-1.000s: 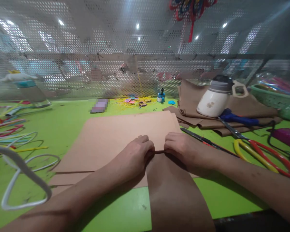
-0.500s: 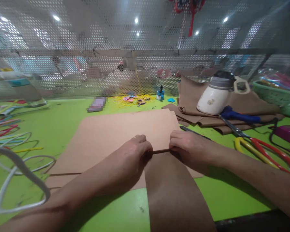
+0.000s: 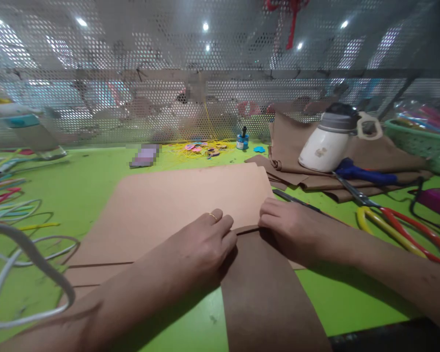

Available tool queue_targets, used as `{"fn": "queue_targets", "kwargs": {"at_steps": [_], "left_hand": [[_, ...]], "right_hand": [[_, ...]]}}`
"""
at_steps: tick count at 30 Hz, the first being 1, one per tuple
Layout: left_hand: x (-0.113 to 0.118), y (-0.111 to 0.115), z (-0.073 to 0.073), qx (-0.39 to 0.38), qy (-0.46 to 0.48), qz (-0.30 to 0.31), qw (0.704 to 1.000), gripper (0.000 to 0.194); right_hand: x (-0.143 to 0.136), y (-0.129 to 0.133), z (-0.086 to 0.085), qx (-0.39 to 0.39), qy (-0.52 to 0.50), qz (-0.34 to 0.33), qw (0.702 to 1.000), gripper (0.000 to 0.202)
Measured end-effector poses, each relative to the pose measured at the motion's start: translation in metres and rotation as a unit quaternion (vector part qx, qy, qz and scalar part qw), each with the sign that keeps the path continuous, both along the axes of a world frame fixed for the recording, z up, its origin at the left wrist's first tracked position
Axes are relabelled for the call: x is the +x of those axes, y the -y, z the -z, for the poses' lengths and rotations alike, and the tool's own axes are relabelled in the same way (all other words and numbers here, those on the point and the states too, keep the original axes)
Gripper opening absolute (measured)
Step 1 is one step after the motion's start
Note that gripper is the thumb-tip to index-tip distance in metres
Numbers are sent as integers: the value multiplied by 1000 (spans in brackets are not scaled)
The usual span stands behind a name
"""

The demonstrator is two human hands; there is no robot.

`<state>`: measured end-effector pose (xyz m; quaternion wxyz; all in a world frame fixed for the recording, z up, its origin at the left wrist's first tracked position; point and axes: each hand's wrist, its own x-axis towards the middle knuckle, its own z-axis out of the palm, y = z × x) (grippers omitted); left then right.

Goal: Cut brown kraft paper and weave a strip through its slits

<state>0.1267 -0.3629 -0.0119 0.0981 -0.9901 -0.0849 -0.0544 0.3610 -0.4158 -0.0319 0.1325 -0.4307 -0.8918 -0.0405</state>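
Observation:
A dark brown sheet (image 3: 267, 288), leather-like, hangs down toward the near table edge, its top edge bent over. My left hand (image 3: 216, 239) wears a ring and pinches the left end of that edge; its thumb is mostly hidden. At the right end, my right hand (image 3: 286, 225) grips the same edge with curled fingers. A short stretch of the edge shows between the two hands. Beneath them lie several layered light tan sheets (image 3: 161, 210), flat on the green table (image 3: 190, 322).
Right: large scissors (image 3: 392, 230) with red and yellow handles, a white thermos (image 3: 328, 142) by folded brown material (image 3: 392, 156), and a green basket (image 3: 421, 144). Behind: a small blue bottle (image 3: 242, 141), a phone (image 3: 145, 155) and a perforated screen (image 3: 161, 107). Left: white cord (image 3: 40, 264).
My left hand has rolled and shifted slightly right, showing more of its back and the ring. The sheet's top edge between my hands now slants and curves more. The view has shifted slightly.

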Motion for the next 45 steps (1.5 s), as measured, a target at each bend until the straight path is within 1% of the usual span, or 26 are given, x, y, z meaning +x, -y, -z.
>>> {"fn": "queue_targets", "kwargs": {"at_steps": [2, 3, 5, 7, 9, 10, 12, 13, 15, 17, 19, 21, 23, 26, 27, 31, 33, 35, 39, 42, 45], "left_hand": [[0, 0, -2, -10, 4, 1, 1000, 10], [0, -1, -4, -39, 13, -16, 999, 11], [-2, -3, -8, -140, 54, -79, 985, 17], [-4, -7, -11, -266, 96, -146, 948, 20], [-5, -11, -14, -373, 118, -186, 901, 19], [-5, -13, -14, -416, 122, -199, 879, 23], [-5, -15, -16, -480, 116, -219, 841, 39], [-5, -15, -18, -506, 109, -226, 825, 44], [-5, -14, -20, -547, 88, -231, 800, 46], [-4, -13, -21, -566, 75, -229, 789, 43], [-4, -12, -21, -561, 75, -233, 791, 39], [-4, -12, -19, -547, 82, -235, 799, 37], [-4, -13, -17, -531, 86, -234, 810, 37], [-5, -13, -14, -490, 81, -225, 838, 38], [-5, -12, -14, -475, 75, -222, 848, 38], [-6, -4, -17, -427, 67, -205, 878, 40], [-5, 0, -19, -405, 67, -197, 890, 42], [-4, 3, -19, -379, 63, -190, 903, 42], [-1, 6, -17, -317, 53, -186, 928, 32], [0, 5, -12, -270, 51, -173, 946, 26], [0, 3, -7, -230, 49, -145, 961, 18]], "right_hand": [[-1, 2, 0, 16, 23, 3, 1000, 11], [-1, 4, 1, 25, 30, 7, 999, 11], [-2, 5, 2, 41, 27, 13, 999, 11], [-5, 7, 2, 57, 9, 16, 998, 12], [-9, 9, 1, 79, -14, 16, 997, 15], [-11, 10, 1, 90, -26, 15, 995, 17], [-15, 12, -1, 105, -47, 11, 993, 20], [-16, 13, -1, 107, -53, 10, 993, 21], [-18, 14, -2, 110, -57, 6, 992, 23], [-18, 15, -1, 118, -58, 5, 991, 22], [-18, 14, -1, 127, -66, 8, 990, 22], [-18, 13, -2, 129, -92, 12, 987, 22], [-17, 12, -5, 107, -136, 13, 985, 21], [-17, 11, -13, 41, -219, 16, 975, 33], [-18, 11, -15, 14, -239, 26, 971, 34], [-26, 9, -20, -119, -260, 68, 956, 19], [-32, 8, -20, -176, -284, 79, 939, 20], [-35, 7, -19, -207, -323, 92, 919, 19], [-35, 7, -18, -221, -384, 107, 890, 17], [-32, 8, -16, -234, -419, 117, 870, 21], [-30, 9, -15, -266, -459, 131, 837, 29]]}}
